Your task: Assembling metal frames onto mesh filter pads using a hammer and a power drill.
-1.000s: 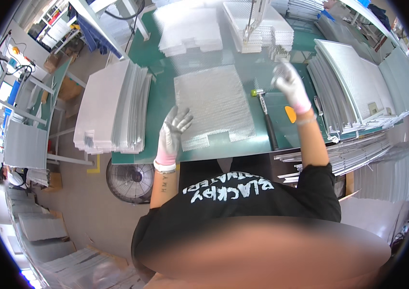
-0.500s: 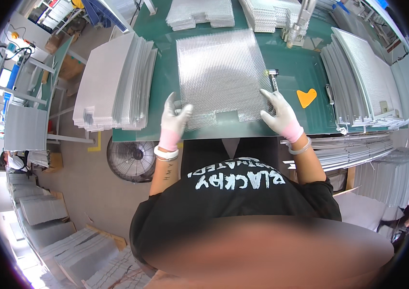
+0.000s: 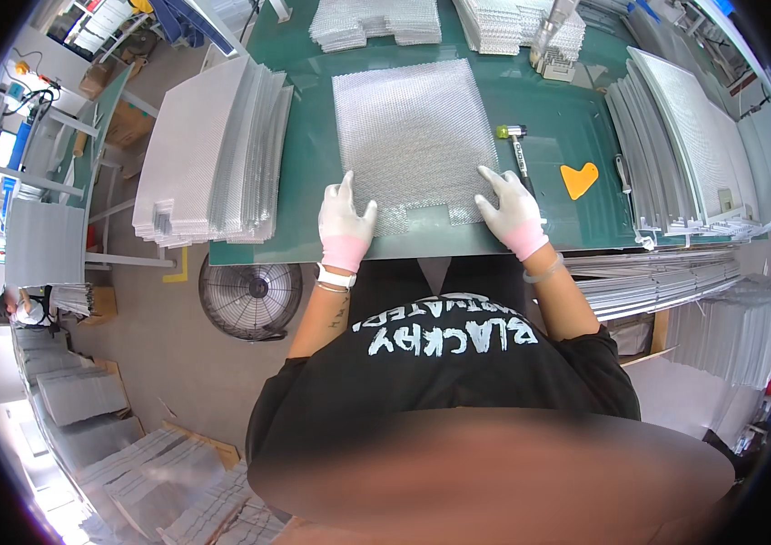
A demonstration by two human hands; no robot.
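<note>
The textured silver sheet [image 3: 413, 136] lies flat on the green surface [image 3: 549, 145], roughly square, its notched near edge facing the person. The left hand [image 3: 345, 222] and right hand [image 3: 510, 207] press its near corners, each grip released, fingers spread flat.

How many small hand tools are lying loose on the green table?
2, both right of the silvery textured sheet: a small mallet with a yellow-green head just beyond the right hand, and an orange plastic scraper further right. Others may hide among the stacked sheets.
</note>
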